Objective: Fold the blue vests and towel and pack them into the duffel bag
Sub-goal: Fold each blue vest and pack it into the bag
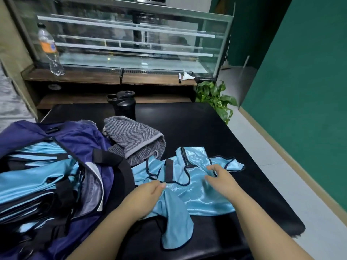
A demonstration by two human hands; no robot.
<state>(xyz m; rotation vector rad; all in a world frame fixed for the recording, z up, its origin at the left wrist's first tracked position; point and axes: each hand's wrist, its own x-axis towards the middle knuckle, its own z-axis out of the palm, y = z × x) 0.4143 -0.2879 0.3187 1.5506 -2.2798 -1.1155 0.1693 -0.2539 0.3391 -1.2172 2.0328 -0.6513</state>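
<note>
- Green walls stood to the right of a black table (pixel 216 128), with a glass display case (pixel 131 38) on a wooden counter behind it.
- A light blue vest (pixel 195 190) with dark trim lay crumpled on the table in front of the person, one flap hanging toward the near edge.
- The left hand (pixel 146 197) gripped the vest's left side, its fingers curled into the fabric.
- The right hand (pixel 221 181) rested on the vest's right part with fingers spread and slightly bent; it was blurred, so whether it pinched any cloth could not be told.
- A navy duffel bag (pixel 88 139) lay open on the left, touching the vest, with more folded blue vests (pixel 32 179) stacked inside.
- A grey striped towel (pixel 135 141) sat folded just beyond the vest, against the bag.
- A black bottle (pixel 124 105) stood behind the towel.
- A clear plastic bottle (pixel 49 51) with an orange label stood on the counter, and a leafy green plant (pixel 214 96) sat by the table's far right corner.
</note>
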